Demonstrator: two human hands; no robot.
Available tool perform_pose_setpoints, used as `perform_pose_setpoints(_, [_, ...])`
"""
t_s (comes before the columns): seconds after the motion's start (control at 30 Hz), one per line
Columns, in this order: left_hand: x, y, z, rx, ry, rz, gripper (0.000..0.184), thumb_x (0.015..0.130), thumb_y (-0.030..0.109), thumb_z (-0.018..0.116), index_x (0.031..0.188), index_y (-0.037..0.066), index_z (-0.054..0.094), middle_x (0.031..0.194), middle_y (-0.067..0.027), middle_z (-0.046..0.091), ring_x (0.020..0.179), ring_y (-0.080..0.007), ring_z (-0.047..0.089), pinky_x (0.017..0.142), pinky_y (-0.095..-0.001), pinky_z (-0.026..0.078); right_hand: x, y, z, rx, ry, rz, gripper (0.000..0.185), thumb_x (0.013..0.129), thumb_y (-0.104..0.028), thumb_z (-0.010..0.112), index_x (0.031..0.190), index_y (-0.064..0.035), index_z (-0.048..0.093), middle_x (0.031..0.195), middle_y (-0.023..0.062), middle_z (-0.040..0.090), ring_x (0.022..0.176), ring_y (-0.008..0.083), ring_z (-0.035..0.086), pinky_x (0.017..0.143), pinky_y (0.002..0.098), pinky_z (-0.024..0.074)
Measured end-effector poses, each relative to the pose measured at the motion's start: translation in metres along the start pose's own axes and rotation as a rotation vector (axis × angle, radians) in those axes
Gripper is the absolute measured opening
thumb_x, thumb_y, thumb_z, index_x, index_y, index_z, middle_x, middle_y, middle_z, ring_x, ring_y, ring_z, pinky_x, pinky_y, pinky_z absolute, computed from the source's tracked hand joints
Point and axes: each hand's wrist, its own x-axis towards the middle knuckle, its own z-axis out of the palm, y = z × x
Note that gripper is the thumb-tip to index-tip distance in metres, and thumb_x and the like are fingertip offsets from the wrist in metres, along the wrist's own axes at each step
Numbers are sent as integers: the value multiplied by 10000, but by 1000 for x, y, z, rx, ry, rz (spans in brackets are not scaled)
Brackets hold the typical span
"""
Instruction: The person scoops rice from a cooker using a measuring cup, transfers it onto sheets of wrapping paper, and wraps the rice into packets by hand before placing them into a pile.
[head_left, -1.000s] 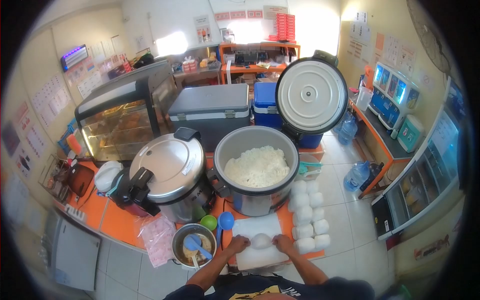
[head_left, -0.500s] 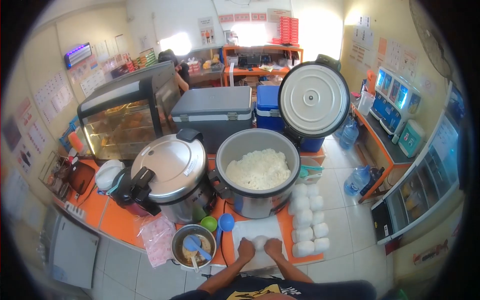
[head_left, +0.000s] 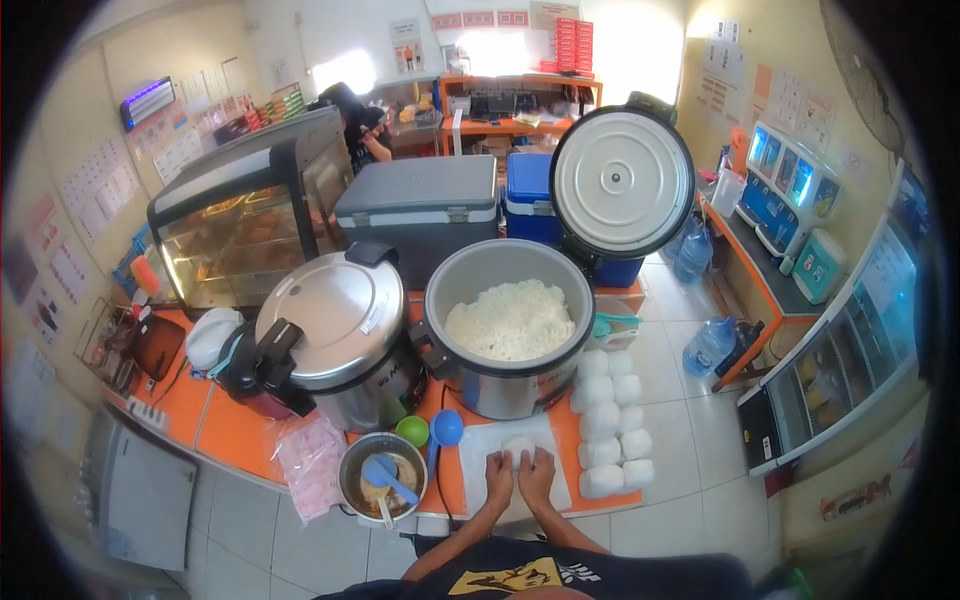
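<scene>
A small rounded white rice portion [head_left: 517, 444] rests on white wrapping paper [head_left: 482, 443] at the table's front edge. My left hand [head_left: 498, 478] and my right hand [head_left: 537, 476] are close together at its near side, fingers curled in on the paper. Exactly how much paper they pinch is too small to tell. Just beyond stands an open rice cooker [head_left: 507, 392] with a mound of cooked rice [head_left: 515, 322] inside. To the right, white wrapped rice packs [head_left: 600, 420] stand in two rows.
A closed cooker [head_left: 335, 320] stands left. A pot [head_left: 347, 488] holds a blue scoop [head_left: 384, 475]; a blue ladle [head_left: 447, 428], green cup [head_left: 411, 430] and plastic bag [head_left: 308, 455] are nearby. Coolers [head_left: 420, 190] and a glass food warmer [head_left: 240, 240] stand behind. Another person [head_left: 365, 135] is at the back.
My hands have come together from either side of the rice portion to its near side, and slightly forward. The view has shifted a little. The person at the back has moved.
</scene>
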Motion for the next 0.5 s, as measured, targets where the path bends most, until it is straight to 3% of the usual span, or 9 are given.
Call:
perform_pose_setpoints(0.17, [-10,42,15,-53,-35,-55,436,1071,366,458,1226,-38,506,1163,-152,604,1062,-234,592,934,-355,488,-2,-24,-3,63,-21,66,465,926,-270,638,1220,84,575,1072,309,663,953,462,665,839,497,524])
perform_pose_setpoints(0.23, [-2,29,11,-10,-89,-51,482,1080,401,419,1284,-30,491,1200,-156,589,1075,-245,593,938,-350,493,-1,-36,-8,14,8,55,486,929,-268,632,1257,82,553,1074,316,669,969,466,672,843,502,528])
perform_pose_setpoints(0.33, [7,26,8,-95,-149,-31,539,1084,442,367,1297,-31,513,1203,-160,598,1094,-259,592,939,-357,487,2,-47,-12,19,-92,207,517,937,-281,626,1293,76,514,1080,306,673,975,471,670,859,496,527])
perform_pose_setpoints(0.5, [6,59,14,205,-176,-13,601,1085,470,327,1220,-43,610,1134,-170,660,1069,-250,607,926,-377,481,7,-44,-11,108,-115,204,551,931,-372,630,1280,39,514,1076,291,681,989,462,671,870,497,521])
